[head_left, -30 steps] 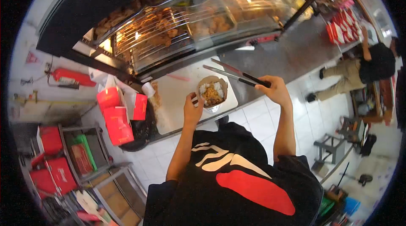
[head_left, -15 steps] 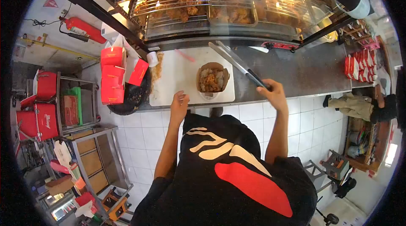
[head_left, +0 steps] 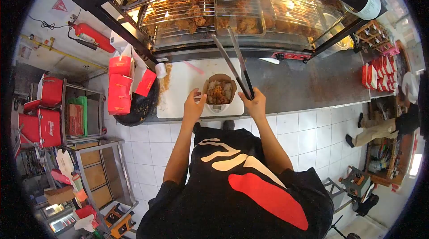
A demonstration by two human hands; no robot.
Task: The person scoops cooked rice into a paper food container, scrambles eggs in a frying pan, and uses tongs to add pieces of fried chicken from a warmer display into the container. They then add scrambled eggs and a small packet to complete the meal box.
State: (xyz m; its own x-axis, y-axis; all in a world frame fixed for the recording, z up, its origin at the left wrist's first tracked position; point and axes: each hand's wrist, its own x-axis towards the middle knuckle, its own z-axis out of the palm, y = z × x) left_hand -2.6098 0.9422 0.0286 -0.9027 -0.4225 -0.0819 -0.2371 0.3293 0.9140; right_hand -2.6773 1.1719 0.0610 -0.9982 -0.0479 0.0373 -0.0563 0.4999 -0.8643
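Observation:
An open brown takeaway box (head_left: 220, 88), filled with rice and pieces of browned food, sits on a small white scale (head_left: 217, 109). Close to the box's left side is my left hand (head_left: 195, 104), fingers apart and nothing held; whether it touches the box I cannot tell. My right hand (head_left: 254, 103) grips black-handled metal tongs (head_left: 237, 69) at the box's right side. Their arms are spread and their tips point up toward the heated display cabinet (head_left: 210, 51). Under the scale lies a white cutting board (head_left: 178, 88).
Red takeaway boxes (head_left: 120, 82) are stacked left over a dark round pan (head_left: 147, 109). A white cup (head_left: 160, 70) and a pink strip (head_left: 193, 67) lie nearby. More red boxes (head_left: 380, 73) stand at the counter's right end. A person (head_left: 384, 127) is at the far right.
My right hand has moved left to the box with the tongs, which now point more upright. My left hand has come closer to the box. The person at far right has shifted.

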